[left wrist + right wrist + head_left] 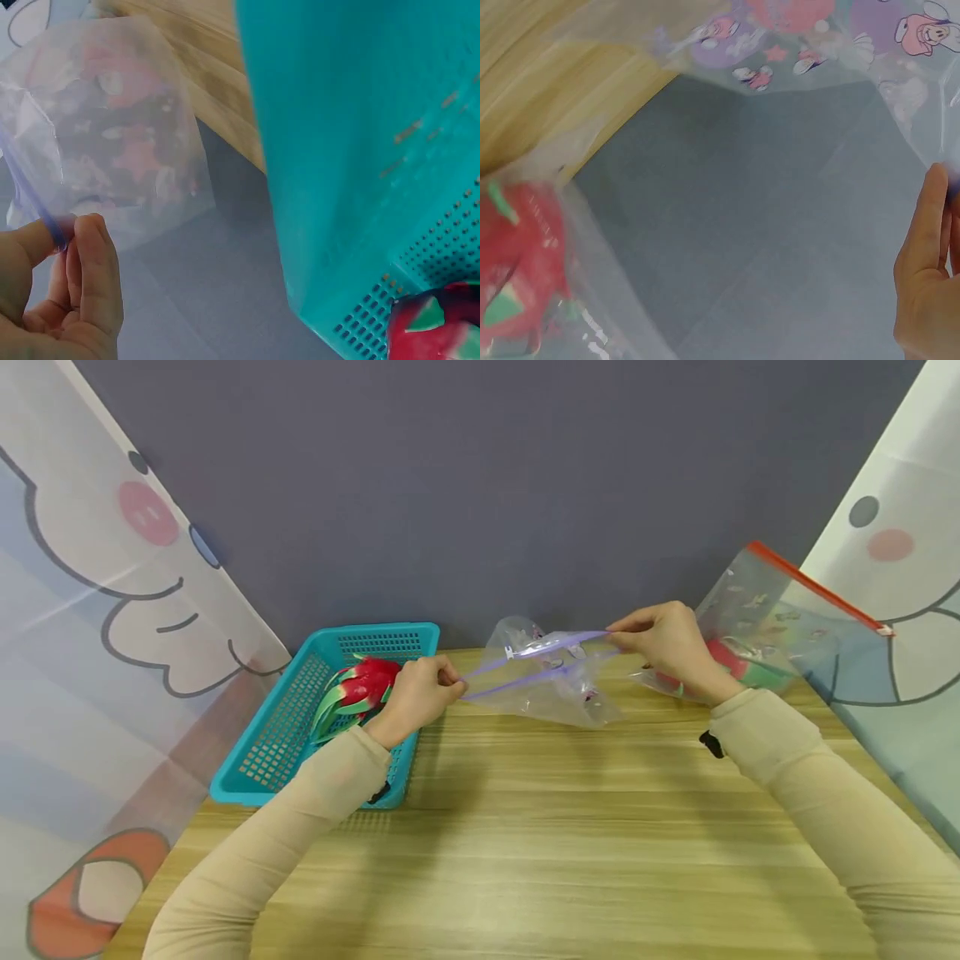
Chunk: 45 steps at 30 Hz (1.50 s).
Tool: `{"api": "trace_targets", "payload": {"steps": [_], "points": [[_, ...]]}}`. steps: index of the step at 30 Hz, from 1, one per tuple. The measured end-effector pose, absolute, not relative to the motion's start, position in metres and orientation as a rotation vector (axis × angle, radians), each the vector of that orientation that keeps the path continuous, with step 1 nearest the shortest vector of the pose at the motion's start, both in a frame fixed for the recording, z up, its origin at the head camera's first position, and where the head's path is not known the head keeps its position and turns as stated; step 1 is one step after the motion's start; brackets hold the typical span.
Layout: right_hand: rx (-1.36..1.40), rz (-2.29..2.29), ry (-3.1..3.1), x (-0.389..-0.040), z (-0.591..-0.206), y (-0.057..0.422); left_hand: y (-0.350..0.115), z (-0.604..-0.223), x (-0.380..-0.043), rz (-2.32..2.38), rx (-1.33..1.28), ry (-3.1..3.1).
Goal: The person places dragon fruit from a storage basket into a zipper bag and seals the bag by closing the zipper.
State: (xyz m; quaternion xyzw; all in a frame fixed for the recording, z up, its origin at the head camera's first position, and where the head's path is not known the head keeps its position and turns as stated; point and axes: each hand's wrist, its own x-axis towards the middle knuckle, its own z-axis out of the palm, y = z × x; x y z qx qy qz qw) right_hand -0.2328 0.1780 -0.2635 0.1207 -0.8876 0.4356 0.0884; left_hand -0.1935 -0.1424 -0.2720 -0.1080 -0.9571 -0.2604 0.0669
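Between both hands hangs a clear zip bag with a purple zip edge, its mouth spread apart. My left hand pinches one end of the purple edge between thumb and fingers, and in the left wrist view that hand sits at the strip's end. At the other end of the mouth, my right hand pinches the bag. Cartoon prints on the bag show in the right wrist view. Left of my left hand, a red and green dragon fruit lies in a blue basket.
Behind my right hand stands another clear bag with an orange zip slider edge and a red and green fruit inside. A grey wall rises at the back of the wooden table. Cartoon-printed cloths flank both sides.
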Motion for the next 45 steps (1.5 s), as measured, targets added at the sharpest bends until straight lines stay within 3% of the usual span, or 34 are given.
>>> {"api": "trace_targets", "payload": {"steps": [12, 25, 34, 45], "points": [[0.369, 1.520, -2.625, -0.223, -0.268, 0.163, -0.128, -0.275, -0.193, -1.023, -0.373, -3.069], [0.408, 1.386, -2.708, -0.219, -0.275, 0.158, -0.134, -0.272, -0.178, -0.754, -0.588, -3.182], [0.436, 1.353, -2.744, -0.221, -0.279, 0.157, -0.177, -0.251, -0.163, -0.548, -0.628, -2.996], [0.492, 1.363, -2.718, -0.223, -0.281, 0.159, -0.265, -0.258, -0.208, -0.590, -0.520, -2.880]]}}
